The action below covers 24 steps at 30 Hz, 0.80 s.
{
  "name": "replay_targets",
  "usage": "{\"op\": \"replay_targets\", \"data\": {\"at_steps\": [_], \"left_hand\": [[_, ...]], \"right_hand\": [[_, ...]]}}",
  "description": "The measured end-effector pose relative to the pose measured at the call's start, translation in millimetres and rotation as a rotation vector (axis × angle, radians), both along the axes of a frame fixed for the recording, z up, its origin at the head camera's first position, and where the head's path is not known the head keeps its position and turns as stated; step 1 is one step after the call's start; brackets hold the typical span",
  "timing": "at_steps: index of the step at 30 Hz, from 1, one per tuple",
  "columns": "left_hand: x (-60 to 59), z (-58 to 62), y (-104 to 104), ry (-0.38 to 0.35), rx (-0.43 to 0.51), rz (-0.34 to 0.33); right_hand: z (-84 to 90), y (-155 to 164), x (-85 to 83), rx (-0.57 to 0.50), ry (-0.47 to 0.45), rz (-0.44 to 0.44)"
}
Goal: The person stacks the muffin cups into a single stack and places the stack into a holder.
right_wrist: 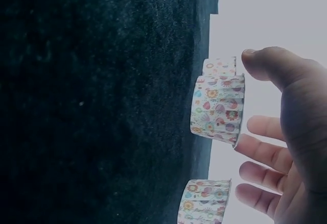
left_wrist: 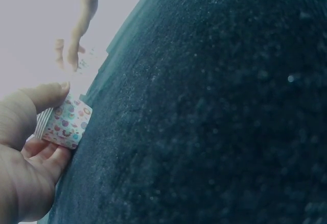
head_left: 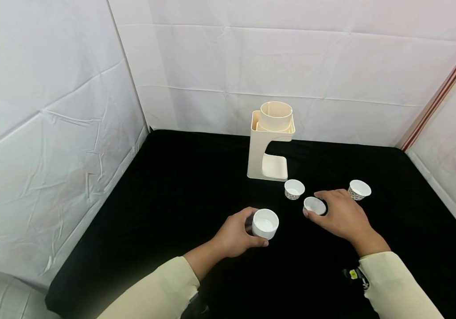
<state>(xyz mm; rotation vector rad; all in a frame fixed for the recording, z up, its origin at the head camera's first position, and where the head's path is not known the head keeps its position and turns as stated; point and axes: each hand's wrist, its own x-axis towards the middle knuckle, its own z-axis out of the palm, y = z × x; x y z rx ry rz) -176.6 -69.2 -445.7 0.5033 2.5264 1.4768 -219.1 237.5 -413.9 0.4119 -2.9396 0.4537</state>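
Observation:
My left hand [head_left: 239,232] grips a small white paper cup [head_left: 265,223] from the side, just above the black table. In the left wrist view the thumb [left_wrist: 45,95] and fingers pinch this patterned cup [left_wrist: 65,125]. My right hand [head_left: 341,215] lies round a second cup [head_left: 315,205] that stands on the table, with thumb and forefinger on either side. The right wrist view shows that cup [right_wrist: 218,109] between the thumb [right_wrist: 271,63] and spread, fairly straight fingers [right_wrist: 260,150]; whether they press it is unclear.
A cream stand [head_left: 269,146] with a round holder on top is at the back middle. Two more cups [head_left: 294,189] [head_left: 359,189] stand near my right hand. White cloth walls [head_left: 52,133] close in the black table [head_left: 164,190].

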Motion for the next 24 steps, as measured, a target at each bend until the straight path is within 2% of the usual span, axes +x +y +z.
{"op": "replay_targets", "data": {"at_steps": [9,24], "left_hand": [[0.8,1.3,-0.4,-0.008,-0.001,0.002],[1.8,2.1,-0.8,-0.015,0.009,-0.003]], "right_hand": [[-6.1,3.9,-1.2,0.011,-0.016,-0.009],[-8.9,5.3,-0.9,0.002,0.022,-0.001]]}}
